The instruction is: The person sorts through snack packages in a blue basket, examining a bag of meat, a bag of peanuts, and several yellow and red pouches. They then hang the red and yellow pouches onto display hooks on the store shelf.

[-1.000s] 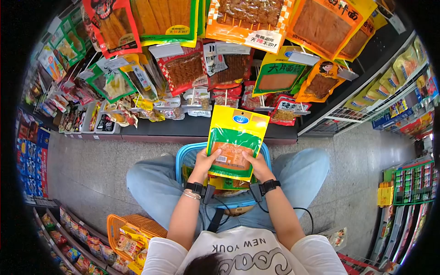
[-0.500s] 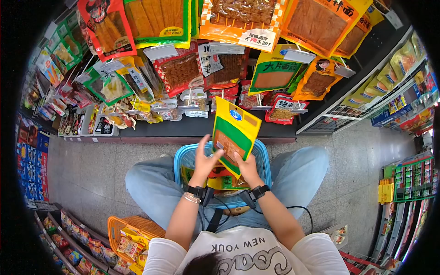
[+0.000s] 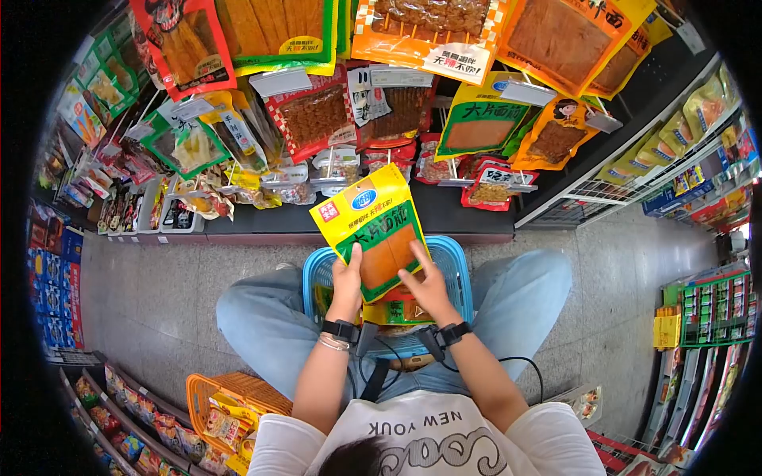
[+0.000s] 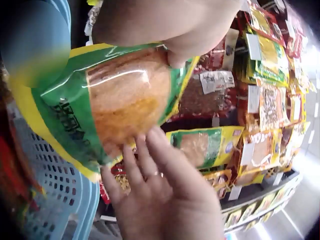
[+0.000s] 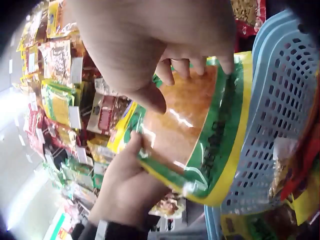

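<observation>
- Head view: left hand (image 3: 346, 289) grips the held packet (image 3: 382, 255) by its edge, thumb on the front.
- Right hand (image 3: 432, 293) touches that front, fingers spread.
- Held packet tilts above the blue basket (image 3: 459, 278), not inside.
- Other packets (image 3: 411, 312) already lie within.
- Beyond, more hang on display (image 3: 282, 226).

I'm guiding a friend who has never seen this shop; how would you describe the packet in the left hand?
Find the blue basket. Over it, the left hand grips a yellow-and-green packet with a blue oval logo, the right hand touching it. Its lookalike hangs on display; this one is held.
</observation>
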